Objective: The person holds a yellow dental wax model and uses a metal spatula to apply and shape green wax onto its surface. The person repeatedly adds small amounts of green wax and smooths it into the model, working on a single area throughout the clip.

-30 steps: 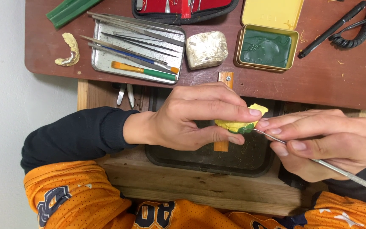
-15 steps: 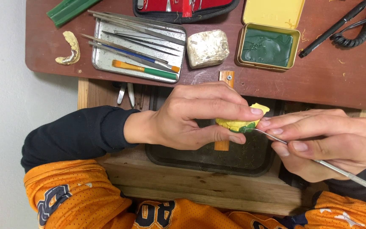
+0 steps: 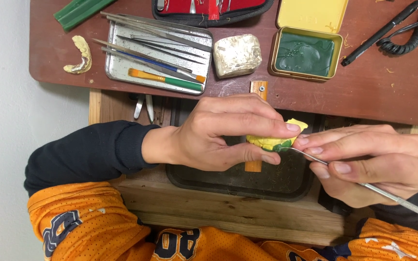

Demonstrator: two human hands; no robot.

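My left hand [image 3: 218,133] grips a small yellow dental cast [image 3: 274,139] with a patch of green wax on its lower right side, holding it above a dark tray [image 3: 238,181]. My right hand [image 3: 368,159] pinches a thin metal carving tool [image 3: 388,193], whose fine tip touches the green wax on the cast. The tool's handle runs off down to the right. Fingers of both hands cover most of the cast.
On the brown desk lie a metal tray [image 3: 117,67] of instruments and a brush, a whitish stone block [image 3: 238,54], an open yellow tin of green wax [image 3: 306,54], a pale dental cast [image 3: 79,55], green wax sticks [image 3: 81,9], a red tool case [image 3: 209,7] and a black pen with coiled cord [image 3: 388,26].
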